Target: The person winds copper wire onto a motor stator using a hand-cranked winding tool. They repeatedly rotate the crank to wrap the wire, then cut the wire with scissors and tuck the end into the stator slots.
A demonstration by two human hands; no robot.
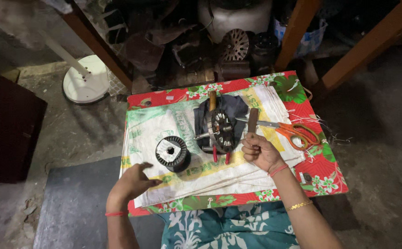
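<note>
on the floor in front of the person lies a red floral cloth [321, 180] with a white woven sack [150, 133] spread flat over most of it, and the work sits on that sack. near its middle a dark folded cloth [235, 108] carries a round motor stator [221, 130] with metal laminations, and a wooden-handled tool [212, 99] pokes out from behind the stator's top edge. red-handled pliers [220, 156] lie just below the stator, their grips pointing toward the person. to the left of the stator stands a black spool of wire [173, 153], upright, with a pale core showing in its top. orange-handled scissors [293, 130] rest on the right part of the sack, blades pointing toward the stator. the right hand [260, 151] is curled closed around the lower end of a flat brown stick [252, 121], which rises upright just beside the stator and crosses in front of the scissor blades. the left hand [134, 182] hovers low over the near left edge of the sack, fingers loosely spread and holding nothing, near the spool but apart from it. beyond the cloth, under a wooden frame [372, 44], dark motor parts are piled, among them a round slotted metal disc [234, 44] and what may be a white appliance housing [233, 18], though the shadow makes that hard to tell. a white round fan base [88, 80] stands on the concrete to the left.
</note>
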